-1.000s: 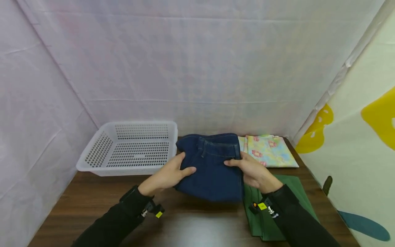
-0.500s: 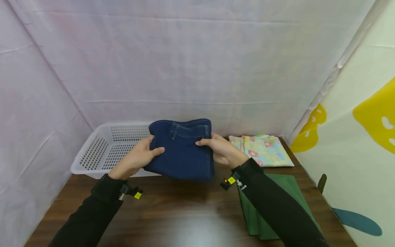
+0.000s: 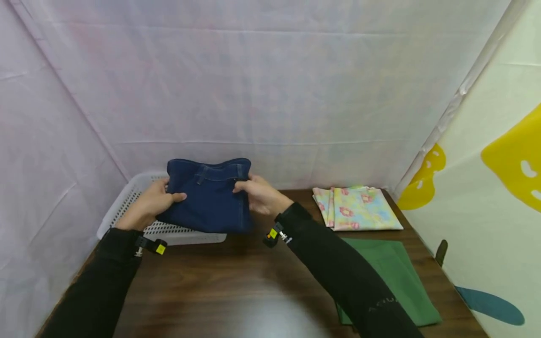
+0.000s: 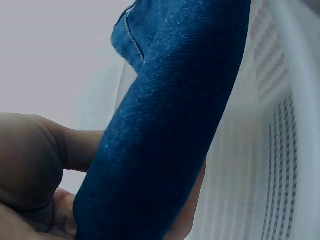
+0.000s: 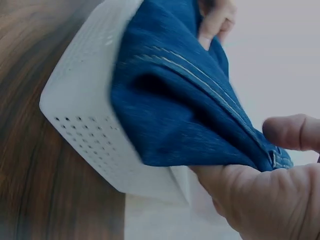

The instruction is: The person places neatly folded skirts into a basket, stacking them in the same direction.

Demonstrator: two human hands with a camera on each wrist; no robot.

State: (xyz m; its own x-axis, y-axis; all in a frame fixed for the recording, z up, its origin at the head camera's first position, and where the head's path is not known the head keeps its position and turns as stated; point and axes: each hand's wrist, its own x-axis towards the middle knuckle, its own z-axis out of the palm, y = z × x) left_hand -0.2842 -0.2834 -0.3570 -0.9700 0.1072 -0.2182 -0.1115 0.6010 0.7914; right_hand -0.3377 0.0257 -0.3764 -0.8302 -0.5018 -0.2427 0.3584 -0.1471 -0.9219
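Folded dark blue jeans [image 3: 207,197] are held up between my two hands, over the white plastic basket [image 3: 127,195]. My left hand [image 3: 152,202] grips their left side, thumb on the front and fingers behind. On the right side, my right hand [image 3: 262,193] pinches the edge near the waistband, thumb in front. In the left wrist view a thick fold of the jeans [image 4: 160,120] covers most of the left fingers, with the basket wall [image 4: 282,165] beside it. The right wrist view shows the layered, stitched edge of the jeans [image 5: 185,95] above the basket's perforated side [image 5: 90,132].
A folded floral cloth [image 3: 363,209] lies at the back right of the brown wooden table [image 3: 203,281]. In front of it is a folded green cloth [image 3: 393,277], partly under my right sleeve [image 3: 338,263]. A white fabric wall [image 3: 270,94] stands behind the table.
Both hands have carried the jeans leftward and slightly up, from beside the basket to over it. The green cloth and floral cloth stay on the table, with more of the floral cloth uncovered.
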